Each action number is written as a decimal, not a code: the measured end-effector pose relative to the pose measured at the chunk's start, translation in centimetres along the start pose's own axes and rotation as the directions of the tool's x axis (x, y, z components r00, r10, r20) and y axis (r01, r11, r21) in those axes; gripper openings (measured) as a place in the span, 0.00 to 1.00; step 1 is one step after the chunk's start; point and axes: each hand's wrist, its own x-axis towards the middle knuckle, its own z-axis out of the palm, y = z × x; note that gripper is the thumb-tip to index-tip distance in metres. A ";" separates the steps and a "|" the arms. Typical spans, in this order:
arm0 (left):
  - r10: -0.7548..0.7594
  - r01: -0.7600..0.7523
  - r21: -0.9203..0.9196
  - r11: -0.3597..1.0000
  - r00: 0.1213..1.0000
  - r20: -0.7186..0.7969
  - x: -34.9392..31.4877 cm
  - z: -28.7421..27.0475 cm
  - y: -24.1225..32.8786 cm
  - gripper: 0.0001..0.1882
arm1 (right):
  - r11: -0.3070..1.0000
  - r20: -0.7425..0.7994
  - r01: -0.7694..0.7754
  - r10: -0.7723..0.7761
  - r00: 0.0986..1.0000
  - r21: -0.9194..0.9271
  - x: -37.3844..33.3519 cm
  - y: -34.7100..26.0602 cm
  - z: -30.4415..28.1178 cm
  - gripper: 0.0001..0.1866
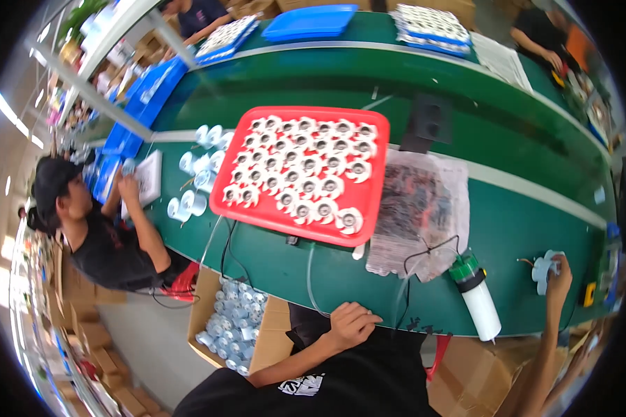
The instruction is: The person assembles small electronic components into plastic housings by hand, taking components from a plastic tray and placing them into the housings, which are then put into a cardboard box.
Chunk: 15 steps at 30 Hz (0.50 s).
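At the far right, over the green table (341, 278), my right hand (560, 278) grips a light-blue plastic housing (543, 272) by its right side. A short thin wire sticks out from the housing's left. My left hand (351, 324) lies at the table's near edge, fingers bent and pressed together; its palm side is hidden. Between my hands, nearer the right, a white dispensing tube (481, 306) with a green cap lies tilted, its thin tip pointing toward me. Beyond my left hand stands a red tray (313, 233) with rows of small white finned impellers (310, 165).
A stained white cloth (424, 215) lies beside the tray. Thin hoses and black cables cross the table's front. Several light-blue housings (191, 201) stand left of the tray; more fill a cardboard box (271, 333) below. A co-worker (90, 229) sits at left, handling a part.
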 end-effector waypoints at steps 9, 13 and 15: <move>-0.557 0.307 -0.643 0.702 0.799 -0.227 0.4 -2.3 1.1 0.08 | 0.746 0.220 0.329 -0.531 0.818 0.579 -6.7 -33.2 -5.5 0.22; -0.370 0.133 -0.540 0.831 0.857 -0.359 0.8 -4.0 0.3 0.24 | 0.648 0.378 0.557 -0.759 0.530 0.519 -10.9 -41.6 -0.7 0.28; -0.373 0.258 -0.427 0.867 0.904 -0.210 1.2 -4.8 0.5 0.32 | 0.617 0.381 0.615 -0.787 0.486 0.491 -11.7 -42.9 1.4 0.26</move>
